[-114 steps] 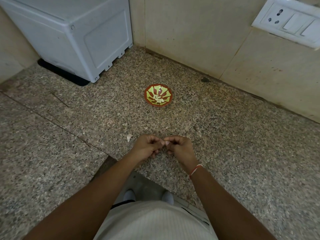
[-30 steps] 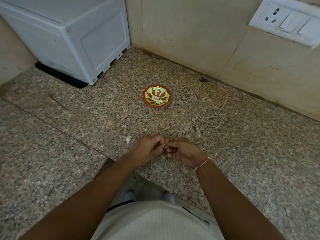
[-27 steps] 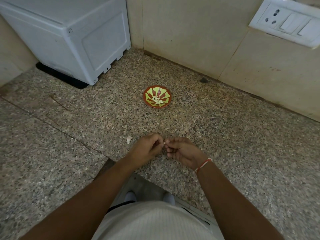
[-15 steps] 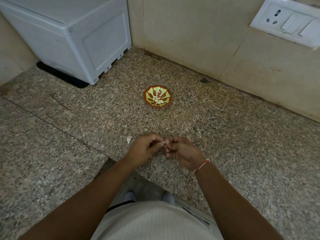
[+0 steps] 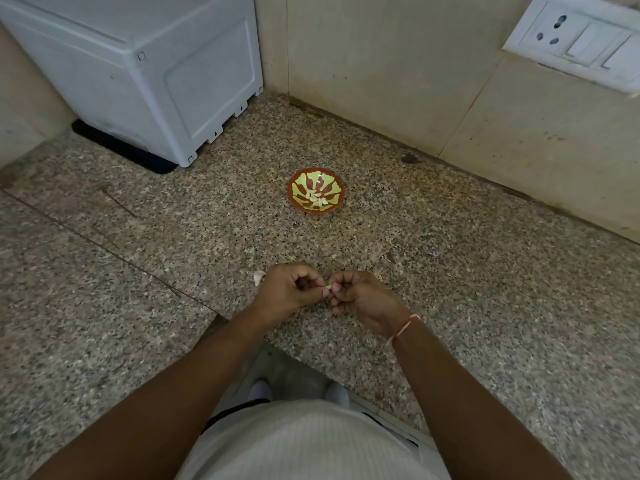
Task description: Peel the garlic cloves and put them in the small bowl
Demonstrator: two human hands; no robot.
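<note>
A small red and green patterned bowl (image 5: pixel 301 180) stands on the speckled granite counter, with several peeled garlic cloves (image 5: pixel 317 199) in its bottom. Nearer the counter's front edge, my left hand (image 5: pixel 285 294) and my right hand (image 5: pixel 360 297) meet fingertip to fingertip and pinch one small pale garlic clove (image 5: pixel 326 289) between them. Most of that clove is hidden by the fingers. A white scrap, peel or clove, (image 5: pixel 258 277) lies on the counter just left of my left hand.
A white appliance (image 5: pixel 145 71) on a black mat stands at the back left. Tiled walls close the back, with a white switch and socket plate (image 5: pixel 581 43) at the upper right. The granite counter (image 5: pixel 485 271) extends right; its front edge cuts in below my hands.
Both hands have stayed together over the same spot, with only small finger movements on the clove. The bowl and the white scrap have not moved.
</note>
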